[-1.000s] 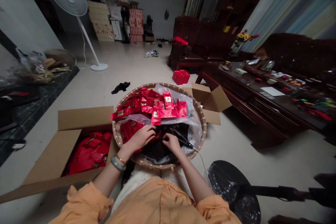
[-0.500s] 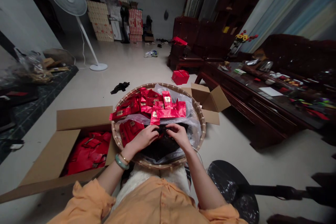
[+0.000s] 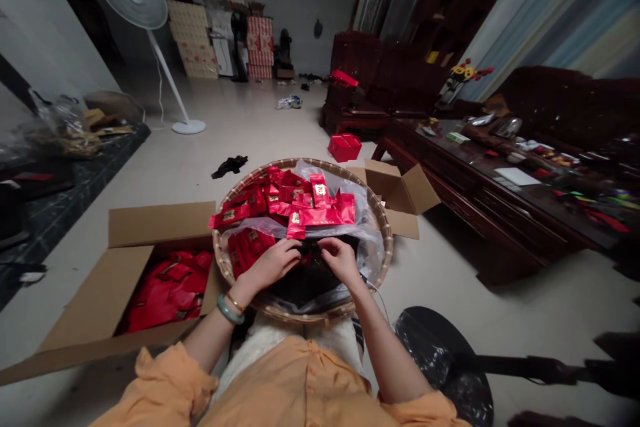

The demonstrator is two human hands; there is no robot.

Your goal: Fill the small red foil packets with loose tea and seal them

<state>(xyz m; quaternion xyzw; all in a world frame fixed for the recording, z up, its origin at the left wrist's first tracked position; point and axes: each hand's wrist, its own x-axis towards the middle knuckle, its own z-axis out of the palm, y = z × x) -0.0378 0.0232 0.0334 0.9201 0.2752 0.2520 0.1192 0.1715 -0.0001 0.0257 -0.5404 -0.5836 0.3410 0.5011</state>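
A round bamboo basket (image 3: 386, 240) lined with clear plastic (image 3: 369, 250) rests on my lap. Red foil packets (image 3: 327, 215) with gold labels are heaped on its far side. Near its left rim lie more red packets (image 3: 245, 247). Dark material (image 3: 307, 280) fills the near part. Above it, my left hand (image 3: 274, 263) has its fingers pinched together at something dark. My right hand (image 3: 343, 261) is closed just opposite, its fingertips at the same dark spot. What they grip blends into the dark background. A black tool's corded end (image 3: 366, 279) peeks out by my right wrist.
An open carton (image 3: 130, 227) of red packets stands at left, and another open carton (image 3: 423, 188) behind the basket at right. A dark wooden table (image 3: 450, 173) runs along the right. A round black base (image 3: 435, 340) lies right of my legs; a white fan (image 3: 189, 127) stands farther back.
My right hand has moved up and forward, away from beside the black corded tool, to meet my left fingers. Over the last half second both hands have barely moved.
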